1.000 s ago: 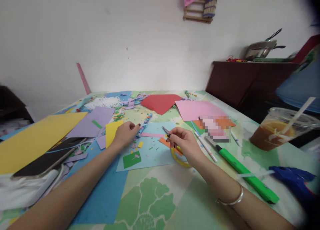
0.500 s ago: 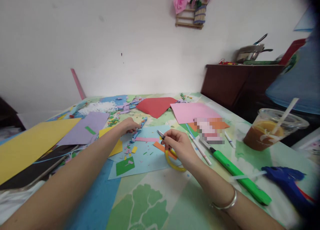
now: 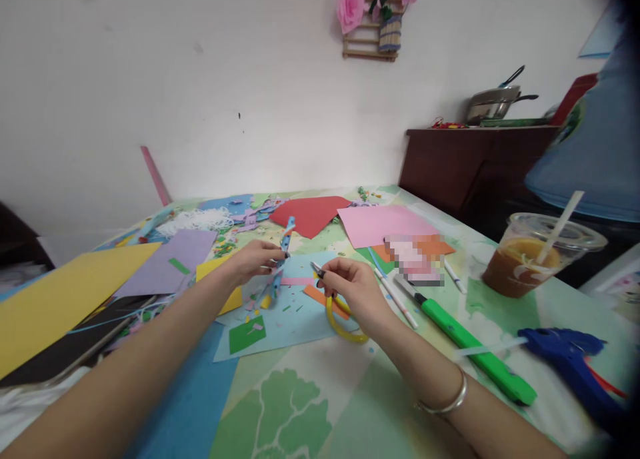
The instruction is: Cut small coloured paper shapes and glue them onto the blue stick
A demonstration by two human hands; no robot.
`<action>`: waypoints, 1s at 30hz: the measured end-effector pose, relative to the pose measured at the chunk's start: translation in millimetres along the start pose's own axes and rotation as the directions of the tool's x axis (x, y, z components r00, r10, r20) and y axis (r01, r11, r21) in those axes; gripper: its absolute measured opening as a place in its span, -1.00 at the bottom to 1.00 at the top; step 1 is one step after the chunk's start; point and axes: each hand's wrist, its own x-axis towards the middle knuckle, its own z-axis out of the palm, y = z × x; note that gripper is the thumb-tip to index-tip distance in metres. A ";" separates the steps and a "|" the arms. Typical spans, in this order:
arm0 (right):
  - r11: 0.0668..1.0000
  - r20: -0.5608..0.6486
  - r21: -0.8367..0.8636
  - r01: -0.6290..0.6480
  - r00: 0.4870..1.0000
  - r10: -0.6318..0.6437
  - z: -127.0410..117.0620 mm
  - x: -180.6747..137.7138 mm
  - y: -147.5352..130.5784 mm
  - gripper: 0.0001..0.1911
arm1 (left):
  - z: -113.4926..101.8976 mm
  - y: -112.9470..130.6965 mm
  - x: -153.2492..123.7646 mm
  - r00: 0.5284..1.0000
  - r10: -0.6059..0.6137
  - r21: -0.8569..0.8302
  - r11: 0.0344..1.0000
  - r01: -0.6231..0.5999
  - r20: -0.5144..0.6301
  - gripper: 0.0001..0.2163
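Observation:
My left hand (image 3: 257,259) pinches a narrow blue decorated paper piece (image 3: 287,234), held upright just above the light blue sheet. Its lower end hangs beneath my fingers and looks blurred. In my right hand (image 3: 353,282) is a pair of scissors (image 3: 345,332) with yellow handles, gripped near the pivot. The short metal tips point left toward the blue piece, a small gap away from it. Below both hands lies the light blue sheet (image 3: 285,336), bearing a green rectangle (image 3: 247,337), an orange strip (image 3: 320,298), a pink strip (image 3: 297,281) and small scraps.
Yellow paper (image 3: 75,286) and purple paper (image 3: 175,252) lie left; red (image 3: 310,212) and pink sheets (image 3: 385,222) lie behind. On the right are a green utility knife (image 3: 475,349), markers (image 3: 397,296), a blue glue gun (image 3: 565,352) and a drink cup (image 3: 525,259).
My left hand has lifted the blue paper piece and turned it more upright, its top now higher. The scissors stay in my right hand, almost unmoved. The view has shifted slightly.

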 end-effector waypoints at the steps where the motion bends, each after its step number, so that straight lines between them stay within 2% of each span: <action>1: 1.000 0.010 0.007 0.013 1.000 -0.013 0.8 -0.6 0.0 -0.94 | 4.9 -0.4 -10.9 0.999 0.033 -0.082 0.996 -0.031 0.026 -0.80; 4: 0.999 0.049 0.015 0.042 0.998 -0.043 3.6 -2.8 1.1 -0.94 | 20.9 -4.6 -42.7 0.991 0.116 -0.297 0.950 -0.093 0.060 -0.79; 7: 0.999 0.108 0.002 0.040 0.993 -0.040 6.5 -5.3 2.4 -0.93 | 33.5 -10.2 -65.1 0.984 0.147 -0.432 0.897 -0.091 0.100 -0.78; 10: 1.000 0.160 0.006 0.022 0.987 -0.023 8.9 -7.5 2.7 -0.92 | 39.3 -13.4 -74.9 0.976 0.168 -0.504 0.860 -0.077 0.137 -0.78; 14: 1.000 0.171 0.025 0.001 0.985 -0.005 11.0 -8.7 3.1 -0.92 | 39.8 -14.3 -75.9 0.964 0.210 -0.581 0.810 -0.079 0.162 -0.79; 21: 0.995 0.194 0.079 -0.068 0.980 0.052 11.5 -7.8 7.3 -0.88 | 42.1 -14.2 -76.3 0.963 0.221 -0.597 0.797 -0.088 0.153 -0.80; 26: 0.996 0.179 0.043 -0.072 0.982 0.064 10.5 -7.3 7.9 -0.90 | 44.7 -13.9 -77.5 0.964 0.224 -0.579 0.809 -0.104 0.140 -0.78; 30: 0.997 0.163 0.030 -0.071 0.985 0.065 10.2 -6.8 7.3 -0.92 | 45.8 -15.7 -75.7 0.976 0.203 -0.539 0.832 -0.130 0.078 -0.69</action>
